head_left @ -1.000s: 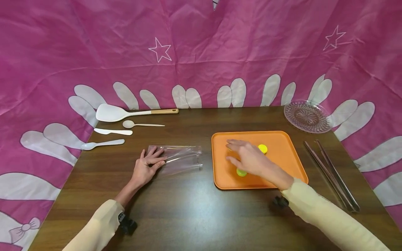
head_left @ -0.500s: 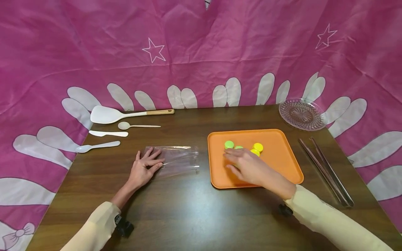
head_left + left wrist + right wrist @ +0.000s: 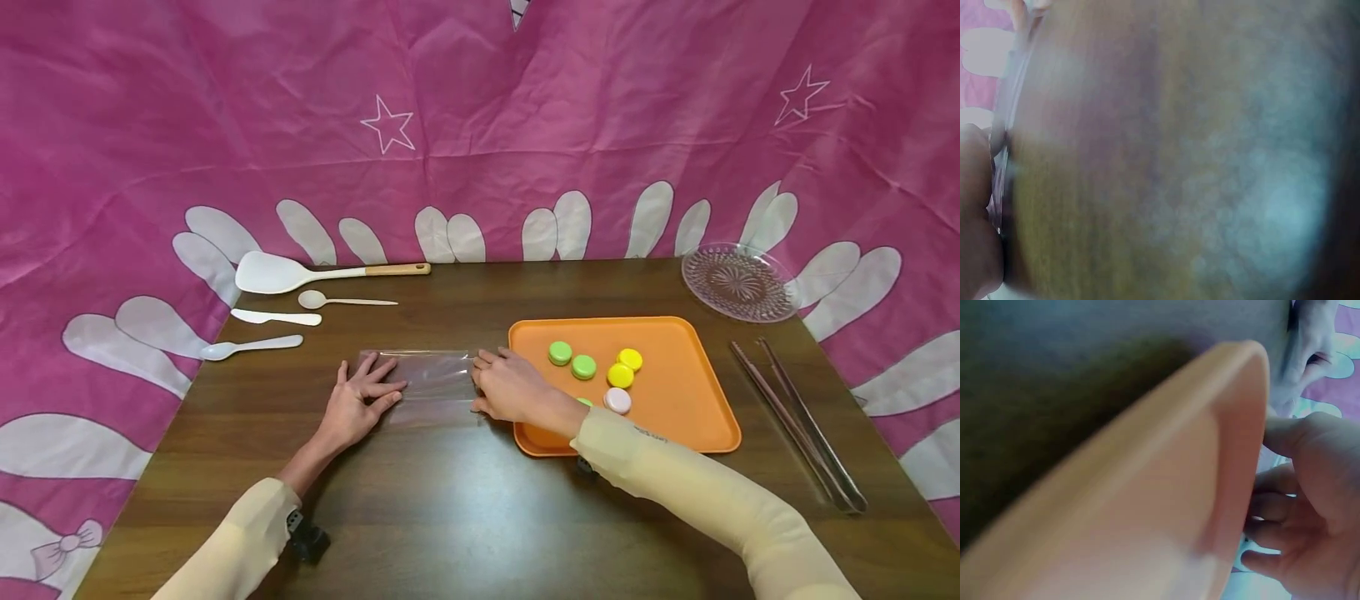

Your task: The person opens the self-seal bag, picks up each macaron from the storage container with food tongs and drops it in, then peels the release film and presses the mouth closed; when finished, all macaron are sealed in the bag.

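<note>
A clear plastic bag (image 3: 435, 379) lies flat on the table. My left hand (image 3: 360, 404) rests on its left end with fingers spread. At the bag's right end is my right hand (image 3: 510, 387), fingers loosely bent, fingertips touching or just over the bag's edge; no firm grip is visible. The right wrist view shows this hand (image 3: 1316, 506) beyond the tray's rim. In the orange tray (image 3: 697, 400) sit green macarons (image 3: 583, 367), yellow macarons (image 3: 620, 375) and a pale pink macaron (image 3: 618, 401). My right forearm partly hides one green macaron.
At the left lie a white spatula (image 3: 270, 273), a wooden spoon (image 3: 312, 299), a white knife (image 3: 277, 317) and a white spoon (image 3: 251, 347). Metal tongs (image 3: 798, 425) lie right of the tray. A clear patterned plate (image 3: 741, 283) stands at the back right.
My right hand has moved left from above the macarons to the bag's right end, uncovering the pale pink macaron. My left hand stays on the bag.
</note>
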`<state>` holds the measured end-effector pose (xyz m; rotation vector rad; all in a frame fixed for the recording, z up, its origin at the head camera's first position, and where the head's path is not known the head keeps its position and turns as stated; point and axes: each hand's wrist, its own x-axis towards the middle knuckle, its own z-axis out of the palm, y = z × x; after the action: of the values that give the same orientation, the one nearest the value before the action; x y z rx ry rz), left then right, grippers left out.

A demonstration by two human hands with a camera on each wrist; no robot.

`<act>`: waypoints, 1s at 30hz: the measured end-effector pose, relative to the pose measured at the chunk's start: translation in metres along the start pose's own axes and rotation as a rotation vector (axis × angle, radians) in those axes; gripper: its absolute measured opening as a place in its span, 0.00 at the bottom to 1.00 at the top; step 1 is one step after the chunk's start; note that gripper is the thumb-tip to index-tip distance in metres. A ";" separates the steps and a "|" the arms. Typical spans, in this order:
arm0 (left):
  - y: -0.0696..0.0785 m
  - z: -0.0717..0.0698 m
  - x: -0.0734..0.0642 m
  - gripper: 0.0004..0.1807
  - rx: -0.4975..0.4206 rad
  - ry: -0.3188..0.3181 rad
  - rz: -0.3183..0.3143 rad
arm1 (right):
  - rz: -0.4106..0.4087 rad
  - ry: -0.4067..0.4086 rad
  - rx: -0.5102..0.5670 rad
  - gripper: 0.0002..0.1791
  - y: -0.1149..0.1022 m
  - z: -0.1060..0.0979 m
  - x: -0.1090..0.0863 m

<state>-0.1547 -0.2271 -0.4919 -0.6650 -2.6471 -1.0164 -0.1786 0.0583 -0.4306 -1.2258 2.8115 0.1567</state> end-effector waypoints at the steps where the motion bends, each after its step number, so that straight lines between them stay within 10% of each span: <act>1: 0.000 -0.001 0.000 0.16 0.018 -0.022 -0.010 | 0.012 -0.018 0.000 0.32 0.000 -0.001 0.002; 8: 0.009 -0.006 0.007 0.27 0.146 -0.142 -0.025 | 0.071 -0.149 0.028 0.46 0.002 -0.006 0.010; 16: 0.018 0.003 0.014 0.21 0.088 -0.174 -0.004 | 0.088 -0.182 0.038 0.45 0.001 -0.009 0.011; 30: 0.024 0.011 0.019 0.05 0.036 -0.014 -0.081 | 0.108 -0.170 0.057 0.46 0.000 -0.005 0.015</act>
<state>-0.1601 -0.1977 -0.4797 -0.5629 -2.7175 -0.9860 -0.1888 0.0465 -0.4272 -0.9989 2.7148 0.1769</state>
